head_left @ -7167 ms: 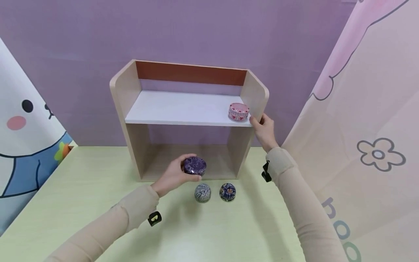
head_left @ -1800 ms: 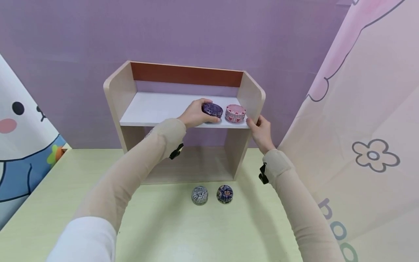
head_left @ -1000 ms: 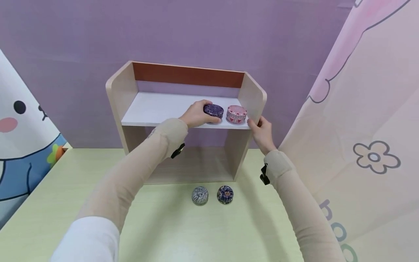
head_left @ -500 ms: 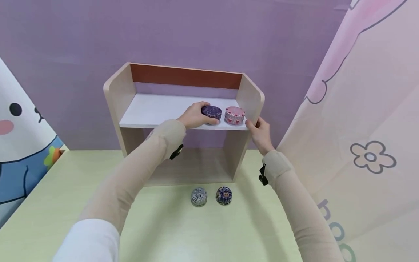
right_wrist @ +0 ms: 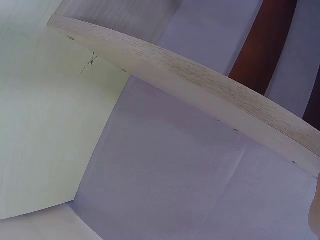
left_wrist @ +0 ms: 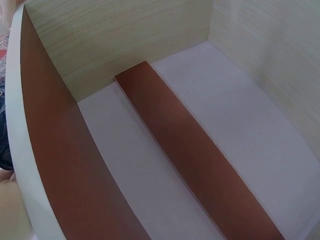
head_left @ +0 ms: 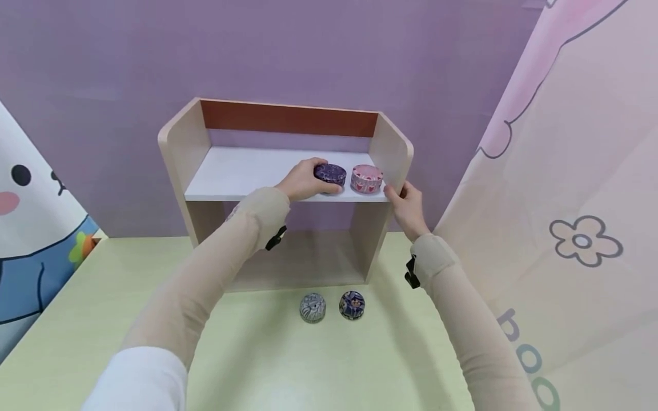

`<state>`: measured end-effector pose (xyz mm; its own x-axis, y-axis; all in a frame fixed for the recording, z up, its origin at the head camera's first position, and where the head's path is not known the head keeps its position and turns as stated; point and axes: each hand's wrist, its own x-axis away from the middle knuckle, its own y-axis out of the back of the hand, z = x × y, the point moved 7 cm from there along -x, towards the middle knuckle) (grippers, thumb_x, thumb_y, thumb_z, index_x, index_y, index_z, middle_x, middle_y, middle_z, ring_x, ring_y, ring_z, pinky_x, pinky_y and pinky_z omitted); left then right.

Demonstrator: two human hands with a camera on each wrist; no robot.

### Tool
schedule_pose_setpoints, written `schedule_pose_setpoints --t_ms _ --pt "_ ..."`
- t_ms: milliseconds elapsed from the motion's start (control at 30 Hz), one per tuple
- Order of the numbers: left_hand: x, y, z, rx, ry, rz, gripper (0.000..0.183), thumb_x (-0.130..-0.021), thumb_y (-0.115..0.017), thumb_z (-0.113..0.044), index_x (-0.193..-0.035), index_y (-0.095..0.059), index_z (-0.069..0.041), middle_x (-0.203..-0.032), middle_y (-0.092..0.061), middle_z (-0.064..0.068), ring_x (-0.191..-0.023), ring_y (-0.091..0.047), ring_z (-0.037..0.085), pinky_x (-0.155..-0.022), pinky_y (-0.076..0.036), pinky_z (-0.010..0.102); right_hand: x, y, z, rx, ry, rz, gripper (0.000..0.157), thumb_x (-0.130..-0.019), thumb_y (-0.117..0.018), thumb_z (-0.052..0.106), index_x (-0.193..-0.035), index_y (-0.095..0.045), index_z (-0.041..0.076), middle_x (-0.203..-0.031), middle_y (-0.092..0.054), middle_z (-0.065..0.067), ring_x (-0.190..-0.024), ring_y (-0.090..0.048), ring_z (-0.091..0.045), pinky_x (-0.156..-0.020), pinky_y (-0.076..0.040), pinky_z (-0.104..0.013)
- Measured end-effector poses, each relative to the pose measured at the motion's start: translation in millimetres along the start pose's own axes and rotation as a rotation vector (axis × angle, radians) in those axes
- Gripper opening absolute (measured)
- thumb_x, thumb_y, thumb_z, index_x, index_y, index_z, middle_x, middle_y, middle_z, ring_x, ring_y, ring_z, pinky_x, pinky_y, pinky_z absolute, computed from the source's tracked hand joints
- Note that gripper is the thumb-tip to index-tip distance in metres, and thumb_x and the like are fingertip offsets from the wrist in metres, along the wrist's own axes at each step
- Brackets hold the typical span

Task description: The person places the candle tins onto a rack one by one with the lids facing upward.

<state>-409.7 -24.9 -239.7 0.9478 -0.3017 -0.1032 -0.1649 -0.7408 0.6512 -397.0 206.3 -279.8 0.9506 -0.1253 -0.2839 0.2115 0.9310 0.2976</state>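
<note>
In the head view my left hand [head_left: 302,180] holds a round dark purple tin [head_left: 330,174] by its side, thumb in front and fingers behind. The tin is on the white upper board [head_left: 247,171] of a small wooden shelf, left of a pink tin with red hearts [head_left: 367,179]. At the left edge of the left wrist view, part of the dark tin [left_wrist: 4,135] shows beyond the white board's edge. My right hand [head_left: 409,210] grips the front edge of the shelf's right side panel [head_left: 393,149], which crosses the right wrist view too.
On the pale green table [head_left: 319,365], in front of the shelf, sit a grey patterned tin [head_left: 312,308] and a navy patterned tin [head_left: 352,305]. A purple backdrop [head_left: 288,51] stands behind, and a printed curtain [head_left: 540,200] hangs on the right.
Since the oldest frame, my left hand has brought the purple tin up from the shelf's lower front onto the upper board beside the pink tin. Over the last two seconds, both hands stay put.
</note>
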Motion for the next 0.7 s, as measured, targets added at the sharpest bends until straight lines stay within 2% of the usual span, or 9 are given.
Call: schedule_pose_setpoints --t_ms 433,567,700 --pt "0.9 2.5 4.8 -0.009 0.019 0.013 0.088 -0.073 -0.073 -0.042 -0.143 -0.03 -0.01 -0.143 -0.037 0.01 -0.125 -0.04 0.022 -0.107 -0.033 0.036 -0.8 -5.5 0.6 0.014 0.004 0.022 0.043 -0.093 -0.051 0.025 -0.128 -0.049 0.002 -0.126 -0.055 -0.017 -0.108 -0.053 -0.021 -0.096 -0.045 -0.035" --pt "3.7 3.5 6.4 0.047 0.014 0.029 0.088 -0.075 -0.073 -0.041 -0.144 -0.027 -0.011 -0.146 -0.033 0.007 -0.131 -0.034 0.021 -0.11 -0.028 0.035 0.3 -5.9 -0.4 0.002 0.007 0.023 0.043 -0.092 -0.052 0.024 -0.129 -0.049 0.002 -0.127 -0.054 -0.017 -0.109 -0.052 -0.022 -0.097 -0.044 -0.036" --pt "7.6 2.9 7.5 0.189 -0.016 0.046 0.086 -0.078 -0.072 -0.034 -0.145 -0.025 -0.01 -0.147 -0.034 0.005 -0.135 -0.031 0.017 -0.112 -0.026 0.03 2.8 -3.3 -3.8 -0.003 -0.005 0.02 0.042 -0.092 -0.053 0.022 -0.129 -0.049 0.002 -0.128 -0.054 -0.017 -0.11 -0.053 -0.022 -0.098 -0.044 -0.036"
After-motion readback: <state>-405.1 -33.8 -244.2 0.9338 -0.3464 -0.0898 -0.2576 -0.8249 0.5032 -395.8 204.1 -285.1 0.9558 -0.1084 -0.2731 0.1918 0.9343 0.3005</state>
